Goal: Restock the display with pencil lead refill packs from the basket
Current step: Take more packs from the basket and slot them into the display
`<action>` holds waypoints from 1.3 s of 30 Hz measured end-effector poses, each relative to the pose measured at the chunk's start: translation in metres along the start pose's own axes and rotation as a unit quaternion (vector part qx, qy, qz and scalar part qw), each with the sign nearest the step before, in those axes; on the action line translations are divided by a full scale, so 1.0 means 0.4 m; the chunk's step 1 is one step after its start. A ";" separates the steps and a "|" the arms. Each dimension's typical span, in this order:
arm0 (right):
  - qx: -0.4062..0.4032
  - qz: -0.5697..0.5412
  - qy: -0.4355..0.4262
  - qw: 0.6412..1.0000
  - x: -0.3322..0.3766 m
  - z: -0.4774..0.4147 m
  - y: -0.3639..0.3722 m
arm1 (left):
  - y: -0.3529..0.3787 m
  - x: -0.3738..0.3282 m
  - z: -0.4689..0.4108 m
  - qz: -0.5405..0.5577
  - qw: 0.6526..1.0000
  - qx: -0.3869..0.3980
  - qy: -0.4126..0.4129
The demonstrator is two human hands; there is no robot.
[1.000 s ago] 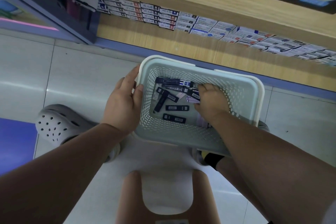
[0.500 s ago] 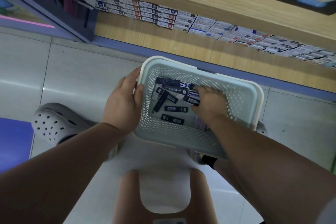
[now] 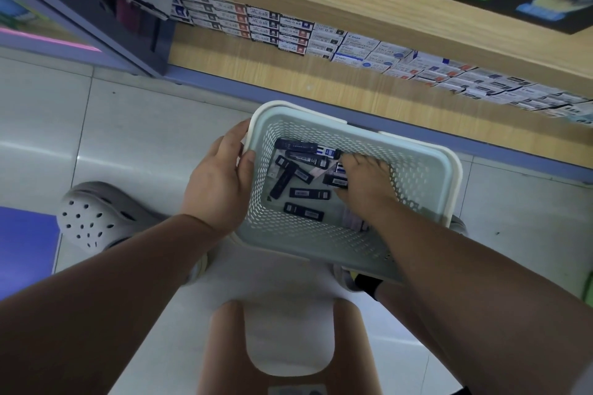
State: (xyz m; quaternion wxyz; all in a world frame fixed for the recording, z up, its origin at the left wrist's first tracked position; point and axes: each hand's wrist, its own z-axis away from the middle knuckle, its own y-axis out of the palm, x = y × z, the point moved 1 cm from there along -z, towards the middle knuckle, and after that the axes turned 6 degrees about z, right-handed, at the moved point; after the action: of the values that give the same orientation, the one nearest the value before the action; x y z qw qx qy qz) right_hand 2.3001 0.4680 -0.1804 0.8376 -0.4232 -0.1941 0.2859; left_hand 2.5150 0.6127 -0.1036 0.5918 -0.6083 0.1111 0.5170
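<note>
Left hand (image 3: 221, 184) still clamps the basket (image 3: 420, 176) rim; right hand (image 3: 364, 184) inside barely moved, fingers curled over packs (image 3: 309, 193), grip unclear, so we judge nothing lifted.

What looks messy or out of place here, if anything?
Nothing is spilled or damaged. The dark refill packs lie jumbled at all angles in the basket, some overlapping, unlike the boxes stacked in neat rows on the shelf.

Single head-worn view, steeply downward, close above basket (image 3: 321, 244) and floor (image 3: 144, 138)
</note>
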 end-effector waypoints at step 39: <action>-0.008 -0.710 0.210 0.672 -0.291 0.372 -0.117 | 0.448 -0.195 -0.001 -0.107 0.908 0.316 -0.255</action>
State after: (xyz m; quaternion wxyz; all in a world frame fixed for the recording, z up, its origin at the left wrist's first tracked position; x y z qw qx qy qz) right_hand 2.1417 0.4595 -0.0674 0.8034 -0.2134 -0.2575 -0.4927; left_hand 2.3468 0.5260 -0.1527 0.8129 -0.2453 0.0482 0.5259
